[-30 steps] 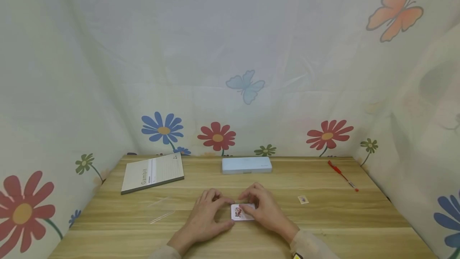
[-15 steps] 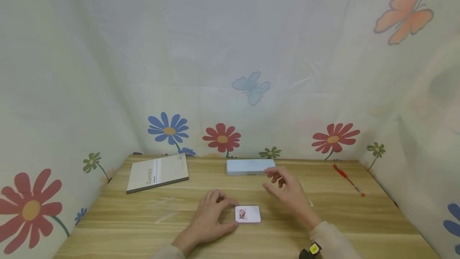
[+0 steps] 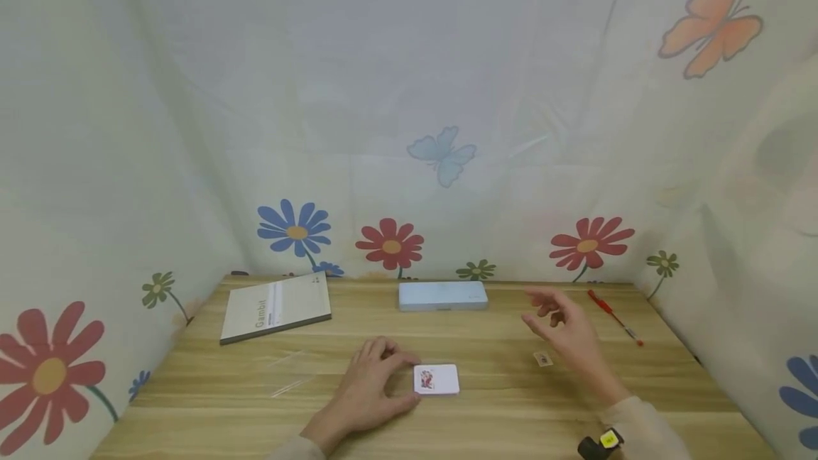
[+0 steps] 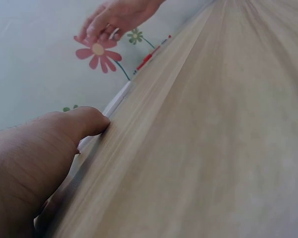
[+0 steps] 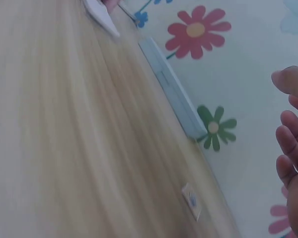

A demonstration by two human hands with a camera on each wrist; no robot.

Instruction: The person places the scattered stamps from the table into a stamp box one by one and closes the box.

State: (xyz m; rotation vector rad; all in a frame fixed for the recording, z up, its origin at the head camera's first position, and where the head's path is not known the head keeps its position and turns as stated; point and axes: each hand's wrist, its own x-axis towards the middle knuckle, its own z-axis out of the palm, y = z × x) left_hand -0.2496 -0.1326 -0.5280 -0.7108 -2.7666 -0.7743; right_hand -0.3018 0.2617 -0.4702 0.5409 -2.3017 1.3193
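A white, round-cornered deck of playing cards (image 3: 437, 380) lies on the table, with a red figure printed at the left of its top face. My left hand (image 3: 371, 389) rests beside it, thumb and index finger holding its left end at the two corners. In the left wrist view the thumb (image 4: 92, 121) sits low at the deck's edge. My right hand (image 3: 562, 321) hovers in the air to the right, fingers loosely bent and holding nothing. Below its fingers lies a small stamp-like piece with a printed picture (image 3: 542, 359), also visible in the right wrist view.
A pale blue pencil case (image 3: 442, 296) stands at the back middle. To the back left lies a Gambit notebook (image 3: 277, 307). A red pen (image 3: 613, 316) is at the right. Thin clear film (image 3: 290, 378) lies left of my left hand. Floral cloth (image 3: 409, 91) surrounds the table.
My right hand has left the deck and moved up and right, past the pencil case to above the small printed piece. The left hand has stayed at the deck's left end.
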